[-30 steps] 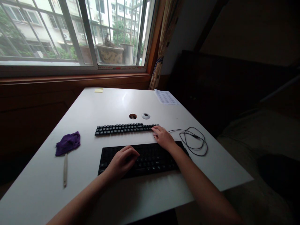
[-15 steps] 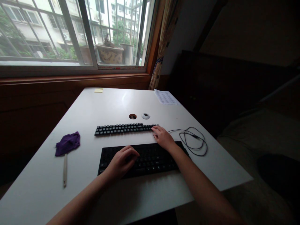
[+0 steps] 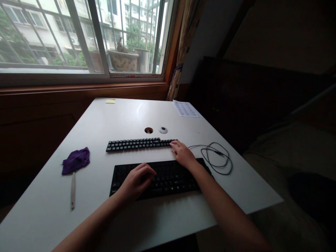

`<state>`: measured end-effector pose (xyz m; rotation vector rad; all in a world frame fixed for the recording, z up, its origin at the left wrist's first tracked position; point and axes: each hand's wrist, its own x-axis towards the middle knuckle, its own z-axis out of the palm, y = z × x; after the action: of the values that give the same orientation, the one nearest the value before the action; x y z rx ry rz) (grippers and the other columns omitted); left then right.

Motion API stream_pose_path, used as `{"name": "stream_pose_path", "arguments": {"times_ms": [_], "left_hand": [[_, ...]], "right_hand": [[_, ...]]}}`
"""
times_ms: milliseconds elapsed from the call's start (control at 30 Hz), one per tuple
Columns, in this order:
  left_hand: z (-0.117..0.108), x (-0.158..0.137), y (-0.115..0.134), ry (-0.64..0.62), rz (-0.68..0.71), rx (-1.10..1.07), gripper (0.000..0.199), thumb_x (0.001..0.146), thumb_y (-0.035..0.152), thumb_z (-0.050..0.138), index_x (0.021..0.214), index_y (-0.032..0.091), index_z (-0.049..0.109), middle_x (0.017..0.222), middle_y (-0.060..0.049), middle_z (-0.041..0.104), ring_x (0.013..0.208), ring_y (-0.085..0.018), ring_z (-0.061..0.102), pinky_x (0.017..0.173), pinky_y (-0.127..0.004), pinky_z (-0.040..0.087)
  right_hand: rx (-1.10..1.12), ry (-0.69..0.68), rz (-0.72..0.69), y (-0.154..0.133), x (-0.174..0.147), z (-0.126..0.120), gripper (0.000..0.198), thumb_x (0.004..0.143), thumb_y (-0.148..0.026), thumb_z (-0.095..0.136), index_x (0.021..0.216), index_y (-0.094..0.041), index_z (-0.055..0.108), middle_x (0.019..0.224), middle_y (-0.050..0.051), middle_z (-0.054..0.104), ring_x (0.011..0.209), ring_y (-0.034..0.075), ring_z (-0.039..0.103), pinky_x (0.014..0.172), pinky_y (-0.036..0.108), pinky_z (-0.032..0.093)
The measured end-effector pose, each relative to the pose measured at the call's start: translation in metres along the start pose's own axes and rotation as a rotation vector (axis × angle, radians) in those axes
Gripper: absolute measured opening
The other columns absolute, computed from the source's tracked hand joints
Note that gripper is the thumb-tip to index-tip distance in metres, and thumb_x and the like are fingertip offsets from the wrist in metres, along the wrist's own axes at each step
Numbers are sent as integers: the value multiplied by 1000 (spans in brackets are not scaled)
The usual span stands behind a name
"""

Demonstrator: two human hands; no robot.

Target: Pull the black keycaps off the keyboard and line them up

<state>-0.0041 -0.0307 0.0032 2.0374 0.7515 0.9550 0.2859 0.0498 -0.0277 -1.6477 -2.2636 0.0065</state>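
Note:
A black keyboard (image 3: 173,178) lies across the near part of the table. Over its left half rests my left hand (image 3: 139,178), fingers curled in and pressed together; whatever they may hold is hidden. Behind the keyboard stand tight rows of loose black keycaps (image 3: 133,144), the back row stopping short of the others on the right. My right hand (image 3: 183,153) reaches over the keyboard's far edge, its thumb and fingertips closed on a keycap (image 3: 172,142) at the right end of these rows.
A purple cloth (image 3: 76,161) with a pale handle (image 3: 72,190) lies at left. The coiled black cable (image 3: 216,159) is at right. Farther back are a round hole (image 3: 148,130), its white cover (image 3: 163,130), printed paper (image 3: 187,109) and a yellow note (image 3: 110,101) on the white table (image 3: 126,119).

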Motion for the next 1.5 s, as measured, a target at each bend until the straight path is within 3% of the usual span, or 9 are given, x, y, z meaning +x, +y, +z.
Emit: {"name": "stream_pose_path", "arguments": {"times_ms": [1500], "left_hand": [[0,0,2,-4,6,7,11,94,17,51,95,18,62,92,-6,61,84,-16,59,76,-29,48]], "right_hand": [[9,-4,-18,0,0,1,45,89,-15,51,134,-21,55,133,9,54,122,23,51,106,40,44]]}}
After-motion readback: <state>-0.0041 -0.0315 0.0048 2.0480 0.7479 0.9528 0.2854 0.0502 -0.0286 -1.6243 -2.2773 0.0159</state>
